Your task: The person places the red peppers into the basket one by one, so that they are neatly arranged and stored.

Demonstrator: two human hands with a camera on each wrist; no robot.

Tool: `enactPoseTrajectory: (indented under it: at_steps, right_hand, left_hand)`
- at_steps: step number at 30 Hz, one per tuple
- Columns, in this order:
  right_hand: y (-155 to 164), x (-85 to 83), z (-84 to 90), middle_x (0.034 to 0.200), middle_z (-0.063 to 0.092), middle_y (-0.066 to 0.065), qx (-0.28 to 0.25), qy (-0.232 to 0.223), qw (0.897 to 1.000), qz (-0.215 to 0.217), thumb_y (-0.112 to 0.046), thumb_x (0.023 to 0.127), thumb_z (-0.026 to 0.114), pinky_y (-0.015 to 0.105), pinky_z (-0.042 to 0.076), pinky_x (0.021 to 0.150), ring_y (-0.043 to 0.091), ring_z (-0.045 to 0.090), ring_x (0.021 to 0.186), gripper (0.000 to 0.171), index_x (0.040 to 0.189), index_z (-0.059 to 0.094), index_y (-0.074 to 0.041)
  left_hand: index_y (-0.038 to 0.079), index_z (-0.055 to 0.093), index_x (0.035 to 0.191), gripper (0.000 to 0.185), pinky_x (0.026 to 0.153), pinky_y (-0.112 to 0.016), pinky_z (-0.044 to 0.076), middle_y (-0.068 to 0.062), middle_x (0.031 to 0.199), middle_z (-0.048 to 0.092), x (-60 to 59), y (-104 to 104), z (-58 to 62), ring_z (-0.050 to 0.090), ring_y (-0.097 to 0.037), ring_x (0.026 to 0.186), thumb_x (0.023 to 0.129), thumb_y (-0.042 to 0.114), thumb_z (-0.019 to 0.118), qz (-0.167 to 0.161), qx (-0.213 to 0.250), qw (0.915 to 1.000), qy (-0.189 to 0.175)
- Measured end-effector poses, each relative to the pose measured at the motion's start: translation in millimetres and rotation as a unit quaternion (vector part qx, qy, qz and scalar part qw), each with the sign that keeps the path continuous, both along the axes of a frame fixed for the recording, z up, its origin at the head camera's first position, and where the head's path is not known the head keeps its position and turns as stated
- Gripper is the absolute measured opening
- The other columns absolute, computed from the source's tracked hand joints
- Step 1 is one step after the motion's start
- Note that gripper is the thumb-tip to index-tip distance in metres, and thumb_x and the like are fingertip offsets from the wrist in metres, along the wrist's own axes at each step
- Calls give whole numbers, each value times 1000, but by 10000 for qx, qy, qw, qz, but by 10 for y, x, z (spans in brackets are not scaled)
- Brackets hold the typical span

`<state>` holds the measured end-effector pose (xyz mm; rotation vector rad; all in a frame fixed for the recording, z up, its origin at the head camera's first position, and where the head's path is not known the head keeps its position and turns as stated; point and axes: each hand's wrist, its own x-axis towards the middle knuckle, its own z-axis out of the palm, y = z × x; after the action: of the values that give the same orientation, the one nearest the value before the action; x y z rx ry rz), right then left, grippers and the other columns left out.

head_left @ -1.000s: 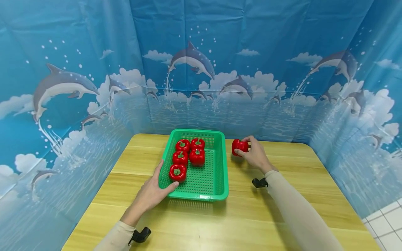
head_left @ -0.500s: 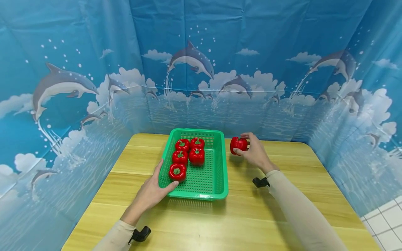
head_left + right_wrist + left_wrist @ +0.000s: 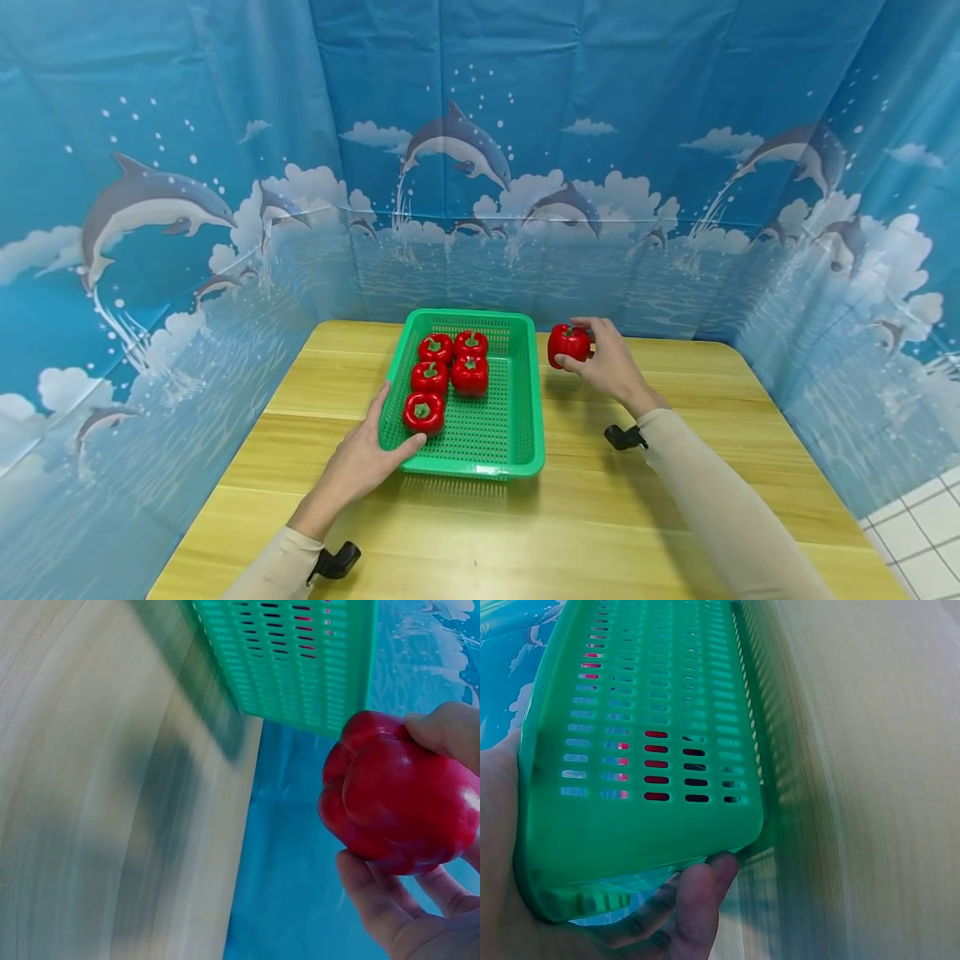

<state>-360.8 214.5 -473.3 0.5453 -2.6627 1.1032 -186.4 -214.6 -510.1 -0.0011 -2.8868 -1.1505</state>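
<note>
A green plastic basket [image 3: 536, 400] has several red bell peppers [image 3: 430, 377] in its left half. My left hand [image 3: 360, 462] grips the basket's near-left corner, thumb over the rim. In the left wrist view its fingers [image 3: 696, 907] curl beneath the basket's end wall [image 3: 622, 832]. To the right of the basket, my right hand [image 3: 613, 368] holds another red bell pepper [image 3: 567, 345]. Seen in the right wrist view, that pepper [image 3: 405, 799] sits between thumb and fingers, raised over the table with its shadow below.
The wooden table [image 3: 480, 542] ends just behind the basket and pepper. A blue curtain [image 3: 480, 275] printed with dolphins hangs along the back and both sides. Each wrist carries a small black camera mount [image 3: 626, 437].
My right hand has lifted the bell pepper slightly and brought it a little left, closer to the basket. The left hand and basket stay put.
</note>
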Motion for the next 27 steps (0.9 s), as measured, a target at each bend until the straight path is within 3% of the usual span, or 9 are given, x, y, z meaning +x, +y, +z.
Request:
enactPoseTrajectory:
  at_steps: [12,27]
  right_hand:
    - [-68,107,97,162,54,29,4,208,9997,87,-28,105,90,68,66,109,49,59,143,74,166,58,-2]
    - [-121,229,242,159,54,29,53,355,9991,228,-21,103,91,68,67,107,50,61,140,74,166,57,-2]
  left_hand:
    - [26,11,190,119,117,-82,54,-28,184,43,2,-2,-2,57,-63,156,103,75,76,-2,-2,10000,20]
    - [27,11,190,118,118,-83,53,-29,184,43,1,-1,8,55,-63,158,104,73,76,10,4,10000,-50]
